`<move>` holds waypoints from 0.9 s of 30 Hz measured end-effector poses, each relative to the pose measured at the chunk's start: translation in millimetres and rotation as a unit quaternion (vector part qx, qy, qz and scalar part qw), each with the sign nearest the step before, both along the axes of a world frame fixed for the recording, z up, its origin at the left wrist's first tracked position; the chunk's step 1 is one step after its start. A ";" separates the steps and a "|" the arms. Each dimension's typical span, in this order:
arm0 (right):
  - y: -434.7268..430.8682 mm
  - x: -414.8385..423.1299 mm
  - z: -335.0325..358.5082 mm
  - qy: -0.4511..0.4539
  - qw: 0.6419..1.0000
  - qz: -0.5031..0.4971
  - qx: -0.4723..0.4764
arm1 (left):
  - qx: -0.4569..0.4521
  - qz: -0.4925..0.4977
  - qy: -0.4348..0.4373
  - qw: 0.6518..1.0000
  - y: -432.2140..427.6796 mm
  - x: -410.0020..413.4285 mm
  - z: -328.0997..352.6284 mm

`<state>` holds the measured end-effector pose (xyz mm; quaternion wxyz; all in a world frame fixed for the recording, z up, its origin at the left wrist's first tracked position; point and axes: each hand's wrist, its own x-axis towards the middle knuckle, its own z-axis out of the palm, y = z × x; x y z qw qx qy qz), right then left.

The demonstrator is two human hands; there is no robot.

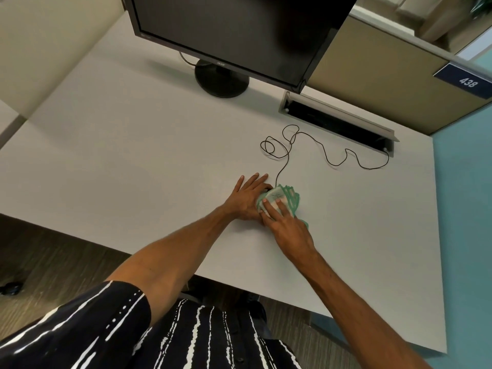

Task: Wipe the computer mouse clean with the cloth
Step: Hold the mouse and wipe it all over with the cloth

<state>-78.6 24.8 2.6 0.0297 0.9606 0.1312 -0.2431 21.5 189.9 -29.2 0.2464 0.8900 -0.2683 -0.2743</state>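
Green-trimmed cloth (282,198) drapes softly over the mouse (267,192) on the tabletop (133,155); our right hand (288,229) presses it flat-fingered, and our left hand (246,199) braces alongside, fingers straight. The mouse looks light and slick, so we'd steady its sides.

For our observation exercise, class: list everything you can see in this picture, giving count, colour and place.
desk: one, white, fills the middle
monitor: one, black, back of desk
stand: one, black, round, under the monitor
slot: one, grey, back right of desk
partition: one, beige, behind the desk at right
sign: one, blue, "438", on the partition
cloth: one, green and white, front centre of desk
mouse: one, black, nearly hidden under the cloth
cable: one, black, looped from mouse to slot
left hand: fingers straight, beside the mouse
right hand: fingers flat on the cloth
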 end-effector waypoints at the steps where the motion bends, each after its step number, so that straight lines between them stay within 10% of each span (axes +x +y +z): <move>1: -3.7 -3.0 1.1 0.000 1.000 0.002 0.007 | -0.002 0.001 0.000 1.000 0.0 -0.2 0.1; 27: -25.4 37.3 7.2 -0.036 0.978 -0.181 0.101 | 0.014 -0.005 0.013 1.000 -2.6 0.6 -0.8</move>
